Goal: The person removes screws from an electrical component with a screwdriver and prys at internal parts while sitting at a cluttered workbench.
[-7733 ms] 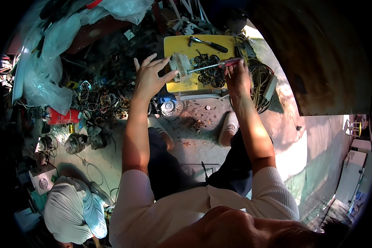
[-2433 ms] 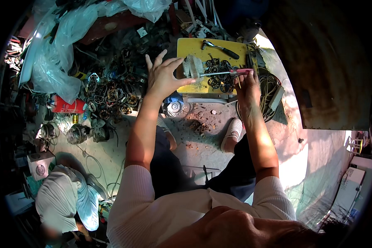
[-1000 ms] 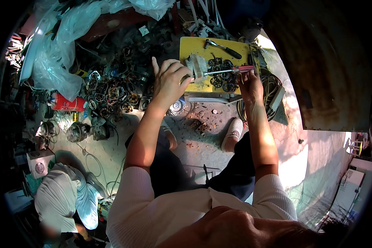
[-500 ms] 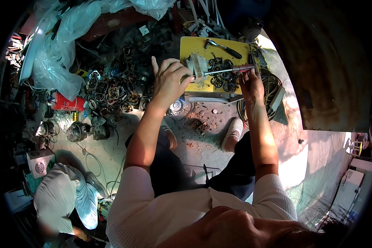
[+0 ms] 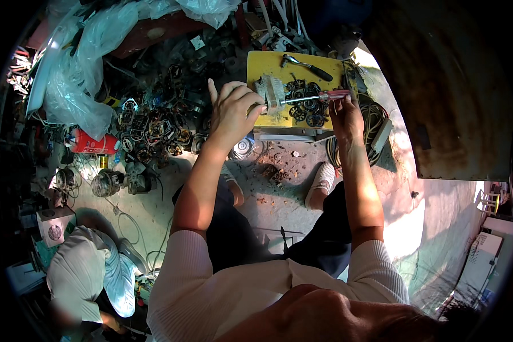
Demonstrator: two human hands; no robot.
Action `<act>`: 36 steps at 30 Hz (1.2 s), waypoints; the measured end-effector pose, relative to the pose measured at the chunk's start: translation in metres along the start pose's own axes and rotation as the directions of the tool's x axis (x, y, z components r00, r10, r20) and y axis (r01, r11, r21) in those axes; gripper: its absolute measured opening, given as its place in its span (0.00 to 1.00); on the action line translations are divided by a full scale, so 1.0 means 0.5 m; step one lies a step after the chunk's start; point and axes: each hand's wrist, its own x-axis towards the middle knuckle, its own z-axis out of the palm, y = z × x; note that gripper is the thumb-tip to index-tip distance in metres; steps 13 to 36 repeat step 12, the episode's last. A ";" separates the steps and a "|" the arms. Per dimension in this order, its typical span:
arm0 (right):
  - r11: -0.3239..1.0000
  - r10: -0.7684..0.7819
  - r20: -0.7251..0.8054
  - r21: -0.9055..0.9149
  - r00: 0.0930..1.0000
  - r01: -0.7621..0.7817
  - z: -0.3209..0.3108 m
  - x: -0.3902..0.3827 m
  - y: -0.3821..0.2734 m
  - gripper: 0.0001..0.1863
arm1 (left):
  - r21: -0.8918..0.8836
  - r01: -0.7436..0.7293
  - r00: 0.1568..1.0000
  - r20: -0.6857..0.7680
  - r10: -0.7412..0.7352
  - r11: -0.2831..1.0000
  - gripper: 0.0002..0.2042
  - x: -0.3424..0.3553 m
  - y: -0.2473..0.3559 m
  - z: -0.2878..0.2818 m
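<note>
My right hand point(image 5: 347, 118) is closed around the red handle of a screwdriver point(image 5: 335, 95). The screwdriver lies nearly level, its shaft pointing left with the tip against a small grey metal motor part point(image 5: 273, 93). My left hand point(image 5: 232, 111) grips that part from its left side, thumb near the lower edge; some of its fingertips are hidden behind the part. Under both is a yellow board point(image 5: 261, 60) on a low stand. Several black wheel-shaped parts point(image 5: 308, 104) lie on the board beneath the screwdriver shaft. A ratchet wrench point(image 5: 309, 66) with a black grip rests toward the board's far edge.
Left of the board spreads a heap of dark motor parts point(image 5: 154, 122). A red container point(image 5: 94, 140) lies beyond it, below clear plastic sheeting point(image 5: 85, 74). Coiled cable point(image 5: 371, 128) sits right of the board. Another person point(image 5: 91, 268) crouches at lower left. Debris point(image 5: 276, 171) litters the floor.
The screwdriver handle shows a slightly different, brighter red side, as if turned a little. Both hands and the motor part stay in almost the same place.
</note>
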 end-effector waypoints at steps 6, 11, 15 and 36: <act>0.997 0.031 0.001 -0.072 1.000 -0.030 -0.001 -0.001 -0.003 0.20 | 0.004 0.001 1.000 -0.001 -0.001 1.000 0.05 0.001 0.001 0.000; 0.996 0.015 0.073 -0.093 0.997 -0.008 -0.028 0.017 0.009 0.14 | 0.005 0.009 1.000 0.014 -0.009 1.000 0.05 -0.001 -0.001 -0.002; 0.997 0.011 0.113 -0.079 0.994 -0.002 -0.041 0.028 0.012 0.14 | 0.001 0.009 1.000 0.017 -0.009 1.000 0.05 0.000 -0.001 -0.001; 0.997 0.011 0.113 -0.079 0.994 -0.002 -0.041 0.028 0.012 0.14 | 0.001 0.009 1.000 0.017 -0.009 1.000 0.05 0.000 -0.001 -0.001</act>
